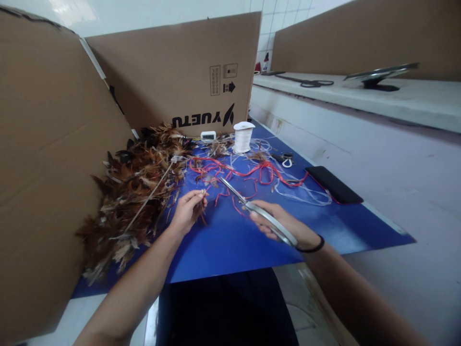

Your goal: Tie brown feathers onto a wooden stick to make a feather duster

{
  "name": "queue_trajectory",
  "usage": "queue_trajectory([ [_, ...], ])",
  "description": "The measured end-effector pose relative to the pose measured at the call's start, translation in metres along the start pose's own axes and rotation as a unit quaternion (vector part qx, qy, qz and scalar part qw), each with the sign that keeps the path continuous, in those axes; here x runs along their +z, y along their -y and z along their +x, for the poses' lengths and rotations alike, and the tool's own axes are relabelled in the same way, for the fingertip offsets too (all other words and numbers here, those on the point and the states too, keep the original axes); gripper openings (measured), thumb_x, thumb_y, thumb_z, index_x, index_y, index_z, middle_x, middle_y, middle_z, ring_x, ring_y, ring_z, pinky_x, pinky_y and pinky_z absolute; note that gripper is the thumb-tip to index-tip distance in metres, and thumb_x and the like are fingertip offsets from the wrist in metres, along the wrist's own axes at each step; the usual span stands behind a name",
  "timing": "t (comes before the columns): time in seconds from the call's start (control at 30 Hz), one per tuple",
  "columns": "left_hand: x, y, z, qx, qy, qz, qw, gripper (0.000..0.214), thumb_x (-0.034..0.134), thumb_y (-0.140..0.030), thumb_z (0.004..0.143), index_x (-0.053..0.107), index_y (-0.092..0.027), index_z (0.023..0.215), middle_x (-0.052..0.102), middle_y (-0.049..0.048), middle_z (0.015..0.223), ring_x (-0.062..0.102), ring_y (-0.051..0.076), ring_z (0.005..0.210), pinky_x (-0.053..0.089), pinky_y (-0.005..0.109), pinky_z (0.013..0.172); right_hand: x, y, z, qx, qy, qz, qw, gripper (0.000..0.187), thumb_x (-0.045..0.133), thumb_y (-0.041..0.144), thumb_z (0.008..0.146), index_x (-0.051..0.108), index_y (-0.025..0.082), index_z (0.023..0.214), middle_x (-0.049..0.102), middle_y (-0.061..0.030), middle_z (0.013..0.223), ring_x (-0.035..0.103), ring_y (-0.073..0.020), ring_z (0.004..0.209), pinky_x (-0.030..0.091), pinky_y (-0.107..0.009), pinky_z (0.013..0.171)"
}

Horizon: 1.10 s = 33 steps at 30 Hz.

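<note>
My left hand (189, 207) is closed in a pinch over the blue table, fingertips pressed together. Brown wisps of a feather (204, 218) hang below its fingers, and a small pale end pokes out at the fingertips. Wrapped around the handles of metal scissors (275, 222), my right hand (279, 220) points the blades up and left, toward the space past my left hand. The blades look close together. Red ribbon (264, 169) lies tangled on the table beyond both hands. Left of my left hand is a large heap of brown feathers (144, 187) with a thin stick across it.
A white spool (243, 138) and a small white digital display (208, 136) stand at the back. Clear strands (306, 196) and a black phone (333, 184) lie to the right. Cardboard panels (154, 67) wall the left and back. A ledge (309, 91) holds another pair of scissors (306, 81).
</note>
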<state>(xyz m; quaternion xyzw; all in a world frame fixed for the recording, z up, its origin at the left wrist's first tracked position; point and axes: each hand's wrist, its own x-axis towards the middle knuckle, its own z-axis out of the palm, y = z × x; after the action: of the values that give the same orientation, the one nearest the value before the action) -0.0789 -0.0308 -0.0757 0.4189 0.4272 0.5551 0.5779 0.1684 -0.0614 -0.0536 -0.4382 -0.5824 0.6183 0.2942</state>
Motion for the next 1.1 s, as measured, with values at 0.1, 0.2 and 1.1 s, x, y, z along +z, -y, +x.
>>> queue_trajectory([
  [0.1,-0.002,0.001,0.003,-0.027,-0.047,-0.034,0.998,0.022,0.072,-0.025,0.061,0.068,-0.013,0.079,0.064,0.0022,0.072,0.056,0.009,0.061,0.043,0.019,0.057,-0.024,0.006,-0.001,-0.068,-0.103,-0.253,0.960,0.041,0.067,0.046,0.068,0.059,0.021,0.100,0.060,-0.0012,0.075,0.054,-0.0130,0.063,0.042,-0.024,0.053],
  [0.2,-0.006,0.003,0.006,-0.032,-0.069,-0.061,0.995,0.024,0.075,-0.025,0.059,0.068,-0.014,0.079,0.064,0.0012,0.077,0.056,0.007,0.062,0.043,0.017,0.057,-0.044,0.004,0.000,-0.068,-0.151,-0.441,0.882,0.040,0.063,0.043,0.069,0.062,0.022,0.103,0.066,-0.0028,0.081,0.060,-0.0183,0.072,0.043,-0.027,0.063],
  [1.1,-0.002,-0.001,0.001,-0.034,0.001,-0.175,0.984,0.024,0.071,-0.014,0.066,0.057,-0.016,0.085,0.069,0.0053,0.082,0.066,0.013,0.072,0.052,0.025,0.070,-0.041,0.009,-0.001,-0.177,-0.202,-0.528,0.806,0.028,0.057,0.029,0.079,0.064,0.018,0.104,0.066,-0.0105,0.100,0.060,-0.0251,0.096,0.045,-0.038,0.084],
])
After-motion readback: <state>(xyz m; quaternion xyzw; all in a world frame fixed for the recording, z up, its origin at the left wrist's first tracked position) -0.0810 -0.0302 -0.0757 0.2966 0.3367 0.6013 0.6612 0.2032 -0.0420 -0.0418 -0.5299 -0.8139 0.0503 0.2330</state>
